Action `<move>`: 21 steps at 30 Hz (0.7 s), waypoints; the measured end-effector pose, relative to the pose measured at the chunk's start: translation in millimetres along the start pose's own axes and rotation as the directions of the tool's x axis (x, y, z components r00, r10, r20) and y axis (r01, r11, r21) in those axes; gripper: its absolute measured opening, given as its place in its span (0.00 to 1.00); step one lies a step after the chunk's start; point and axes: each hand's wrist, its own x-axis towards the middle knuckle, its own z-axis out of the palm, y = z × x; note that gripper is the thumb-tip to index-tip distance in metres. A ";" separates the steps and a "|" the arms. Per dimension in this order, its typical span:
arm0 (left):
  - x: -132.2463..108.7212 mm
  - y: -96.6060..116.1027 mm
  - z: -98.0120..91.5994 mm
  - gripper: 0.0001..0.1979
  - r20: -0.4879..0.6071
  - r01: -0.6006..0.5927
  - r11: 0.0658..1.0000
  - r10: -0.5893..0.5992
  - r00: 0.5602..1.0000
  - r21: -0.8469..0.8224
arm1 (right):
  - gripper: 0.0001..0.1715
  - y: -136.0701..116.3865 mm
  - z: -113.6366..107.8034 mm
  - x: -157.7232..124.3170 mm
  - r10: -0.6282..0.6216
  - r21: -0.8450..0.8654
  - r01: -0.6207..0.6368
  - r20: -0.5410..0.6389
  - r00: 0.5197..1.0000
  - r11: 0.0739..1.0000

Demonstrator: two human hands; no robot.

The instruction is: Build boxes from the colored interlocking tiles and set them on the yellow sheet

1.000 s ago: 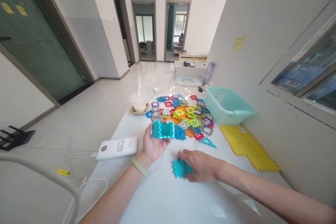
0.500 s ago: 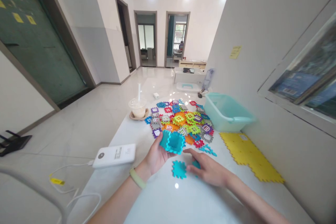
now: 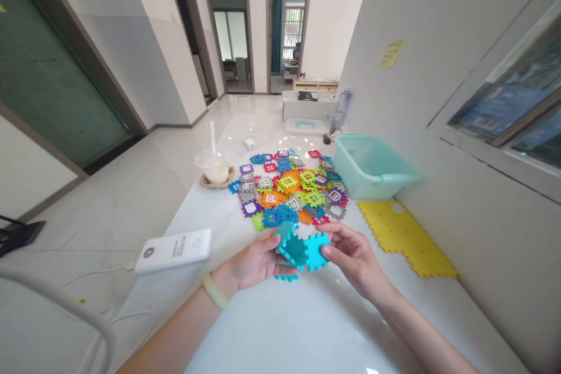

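Note:
Above the white table, my left hand (image 3: 256, 258) grips a partly built turquoise box (image 3: 293, 245) of interlocking toothed panels, thumb on its side and fingers beneath. One square turquoise panel (image 3: 316, 251) is pinched between the thumb and fingers of my right hand (image 3: 357, 254), close against the box's right side. Whether the two teeth edges are joined, I cannot tell. Below the box, another turquoise panel (image 3: 287, 277) lies on the table, mostly covered by my left hand and the box. Beyond my hands spreads a pile of colourful toothed panels (image 3: 289, 184), some with window cut-outs.
A mint plastic bin (image 3: 377, 178) stands right of the pile, with yellow toothed base plates (image 3: 407, 239) in front of it along the wall. To the left are a drink cup (image 3: 214, 168) in a cardboard holder and a white power bank (image 3: 173, 250) with a cable.
My right hand has picked up a turquoise panel from the table and raised it to the box. The box is now tilted differently in my left hand, and the view has dipped downward.

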 end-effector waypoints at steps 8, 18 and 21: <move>1.3 -6.1 2.9 0.34 0.011 0.001 0.962 -0.005 1.000 0.274 | 0.19 4.6 9.1 -0.4 0.066 0.028 -0.066 -0.001 0.998 0.997; 5.9 -21.7 19.8 0.31 -0.089 -0.106 0.961 0.132 0.987 0.255 | 0.19 6.0 18.0 -3.1 0.025 -0.102 -0.024 0.001 1.000 0.994; 5.8 -22.1 22.3 0.30 -0.138 -0.117 0.955 0.159 0.978 0.273 | 0.19 3.7 17.8 -4.2 0.027 -0.099 -0.026 0.009 1.000 0.995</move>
